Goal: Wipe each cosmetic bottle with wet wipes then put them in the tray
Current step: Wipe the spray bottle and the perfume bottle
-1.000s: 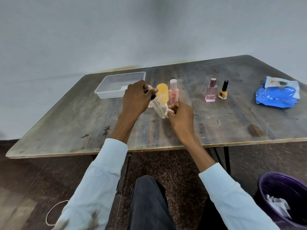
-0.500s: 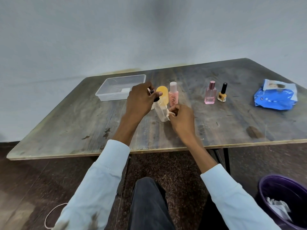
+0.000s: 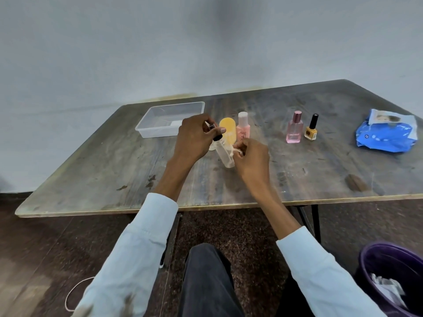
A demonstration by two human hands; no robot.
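Clear bottle (image 3: 225, 154) tilts, dark cap toward left hand (image 3: 194, 138).

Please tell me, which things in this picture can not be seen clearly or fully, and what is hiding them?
- Head view: the top of the clear bottle is hidden by the left hand.
- The wipe is mostly covered by the right hand.
- A small white item behind the left hand is almost fully hidden.
- Label on the pink bottle is too small to read.
- The purple bin is cut off by the frame edge.
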